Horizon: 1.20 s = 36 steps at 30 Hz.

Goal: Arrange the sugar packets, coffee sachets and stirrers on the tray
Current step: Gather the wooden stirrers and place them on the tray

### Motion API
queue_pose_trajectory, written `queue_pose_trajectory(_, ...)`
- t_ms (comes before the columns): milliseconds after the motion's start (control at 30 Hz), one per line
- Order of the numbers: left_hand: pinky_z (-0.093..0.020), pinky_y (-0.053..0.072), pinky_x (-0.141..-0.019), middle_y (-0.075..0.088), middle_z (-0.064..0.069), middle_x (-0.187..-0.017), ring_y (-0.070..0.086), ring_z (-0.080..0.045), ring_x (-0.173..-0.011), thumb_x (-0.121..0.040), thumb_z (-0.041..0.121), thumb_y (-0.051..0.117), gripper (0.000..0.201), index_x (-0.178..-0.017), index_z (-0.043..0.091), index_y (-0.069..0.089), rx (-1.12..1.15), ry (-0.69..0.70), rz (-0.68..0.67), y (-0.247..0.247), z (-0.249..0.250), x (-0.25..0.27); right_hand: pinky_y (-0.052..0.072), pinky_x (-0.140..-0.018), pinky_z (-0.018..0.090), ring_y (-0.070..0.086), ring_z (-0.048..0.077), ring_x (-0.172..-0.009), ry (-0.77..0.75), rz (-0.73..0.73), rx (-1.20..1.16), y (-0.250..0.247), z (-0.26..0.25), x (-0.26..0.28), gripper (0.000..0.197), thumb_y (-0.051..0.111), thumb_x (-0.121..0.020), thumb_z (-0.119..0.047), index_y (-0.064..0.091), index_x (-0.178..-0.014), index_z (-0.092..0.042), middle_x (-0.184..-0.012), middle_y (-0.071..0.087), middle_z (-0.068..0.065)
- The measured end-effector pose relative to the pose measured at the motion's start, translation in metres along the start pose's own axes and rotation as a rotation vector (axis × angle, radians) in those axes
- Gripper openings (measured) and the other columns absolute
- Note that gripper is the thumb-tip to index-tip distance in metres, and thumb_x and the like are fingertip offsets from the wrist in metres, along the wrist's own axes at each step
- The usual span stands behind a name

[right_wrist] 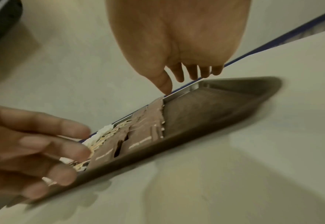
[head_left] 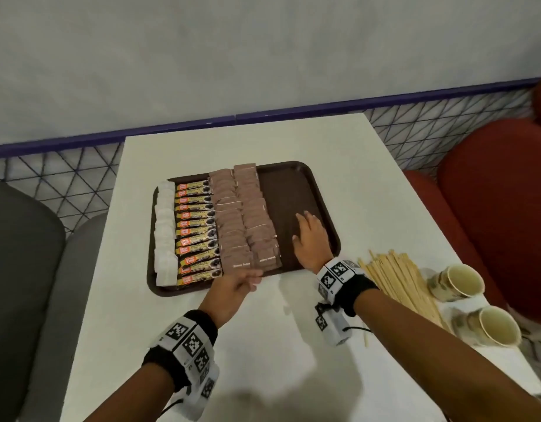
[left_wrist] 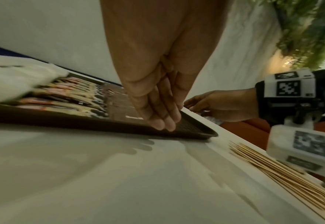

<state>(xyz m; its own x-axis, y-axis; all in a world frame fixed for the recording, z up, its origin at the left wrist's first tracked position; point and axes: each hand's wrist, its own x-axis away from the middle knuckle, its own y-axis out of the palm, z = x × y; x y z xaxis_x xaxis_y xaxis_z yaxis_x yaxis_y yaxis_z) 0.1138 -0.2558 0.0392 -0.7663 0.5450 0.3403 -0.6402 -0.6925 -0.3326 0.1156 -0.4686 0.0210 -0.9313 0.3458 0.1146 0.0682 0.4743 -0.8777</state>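
Note:
A dark brown tray lies on the white table. On it, from left to right, run a column of white sugar packets, a column of yellow-and-black coffee sachets and two columns of brown sugar packets. The tray's right part is bare. My right hand hovers flat over that bare part with straight fingers and holds nothing. My left hand reaches to the tray's near rim, fingers straight and together, empty. Wooden stirrers lie in a pile on the table right of the tray.
Two paper cups lie on their sides at the table's right edge beside the stirrers. Red seats stand to the right, grey seats to the left. A wall with a blue rail runs behind the table.

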Motion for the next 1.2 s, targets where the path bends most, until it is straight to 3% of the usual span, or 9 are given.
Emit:
queue_pose_trajectory(200,-0.014,0.038,-0.068,0.059,-0.005,-0.095,0.055,-0.015,-0.081,-0.095,-0.001,0.040,0.033,-0.124,0.001,0.056,-0.047,-0.042,-0.223,0.061,0.017,-0.022,0.014,-0.115,0.039,0.019,0.034,-0.138,0.322,0.064,-0.013,-0.029,0.071,0.058,0.058,0.046,-0.089,-0.012,0.023,-0.142,-0.002,-0.149,0.023,0.019)
queue_pose_trajectory(400,-0.036,0.042,-0.098,0.060,-0.012,-0.113,0.053,-0.032,-0.117,-0.094,0.011,0.049,0.038,-0.132,0.010,0.049,-0.130,-0.113,-0.347,0.113,0.028,-0.023,0.014,-0.111,0.035,0.023,0.033,-0.134,0.457,0.140,-0.065,-0.024,0.105,0.111,0.059,0.051,-0.089,-0.018,0.027,-0.138,0.001,-0.144,0.029,0.019)
queue_pose_trajectory(633,-0.041,0.040,-0.102,0.048,-0.015,-0.136,0.049,-0.034,-0.122,-0.095,0.013,0.049,0.048,-0.141,0.010,0.037,-0.165,-0.159,-0.414,0.141,0.039,-0.022,0.014,-0.115,0.044,0.023,0.038,-0.135,0.453,0.190,0.129,-0.042,0.124,0.100,0.059,0.045,-0.092,-0.024,0.024,-0.139,0.004,-0.146,0.026,0.026)
queue_pose_trajectory(800,-0.026,0.048,-0.074,0.046,-0.013,-0.130,0.048,-0.019,-0.102,-0.093,0.004,0.050,0.054,-0.143,0.007,0.030,0.051,-0.287,-0.398,0.142,0.043,-0.023,0.028,-0.106,0.044,0.030,0.036,-0.130,0.750,0.149,0.056,-0.043,0.123,0.095,0.054,0.039,-0.095,-0.031,0.029,-0.135,0.004,-0.139,0.035,0.024)
queue_pose_trajectory(900,-0.023,0.049,-0.074,0.045,-0.010,-0.126,0.048,-0.019,-0.104,-0.092,0.001,0.049,0.057,-0.144,0.007,0.027,0.121,-0.334,-0.381,0.139,0.044,-0.025,0.035,-0.099,0.043,0.037,0.036,-0.123,0.704,0.111,0.021,-0.035,0.105,0.093,0.051,0.034,-0.094,-0.033,0.036,-0.130,0.004,-0.131,0.041,0.025)
queue_pose_trajectory(1000,-0.024,0.050,-0.071,0.044,-0.007,-0.120,0.050,-0.019,-0.102,-0.092,-0.001,0.048,0.058,-0.145,0.007,0.026,0.152,-0.361,-0.355,0.134,0.043,-0.027,0.047,-0.077,0.049,0.058,0.043,-0.096,0.637,0.149,-0.096,-0.031,0.089,0.090,0.054,0.034,-0.078,-0.036,0.059,-0.102,0.006,-0.100,0.059,0.031)
queue_pose_trajectory(1067,-0.024,0.051,-0.070,0.046,-0.007,-0.117,0.051,-0.019,-0.101,-0.093,-0.001,0.046,0.056,-0.145,0.006,0.026,0.164,-0.378,-0.328,0.129,0.042,-0.028,0.041,-0.089,0.048,0.052,0.039,-0.109,0.715,0.221,-0.102,-0.039,0.090,0.089,0.046,0.042,-0.083,-0.032,0.054,-0.115,-0.001,-0.116,0.055,0.026)
queue_pose_trajectory(1133,-0.025,0.051,-0.070,0.048,-0.008,-0.115,0.053,-0.020,-0.100,-0.094,0.001,0.045,0.053,-0.144,0.004,0.027,0.177,-0.390,-0.298,0.125,0.040,-0.030,0.028,-0.102,0.043,0.032,0.032,-0.127,0.818,0.092,-0.174,-0.044,0.099,0.089,0.053,0.047,-0.087,-0.033,0.037,-0.133,-0.008,-0.138,0.037,0.018)
queue_pose_trajectory(1200,-0.026,0.051,-0.071,0.051,-0.010,-0.114,0.054,-0.020,-0.099,-0.095,0.004,0.046,0.050,-0.142,0.003,0.030,0.199,-0.407,-0.279,0.124,0.038,-0.033,0.027,-0.104,0.043,0.027,0.032,-0.129,0.841,0.025,-0.189,-0.046,0.102,0.095,0.064,0.055,-0.083,-0.039,0.032,-0.135,-0.009,-0.141,0.031,0.016)
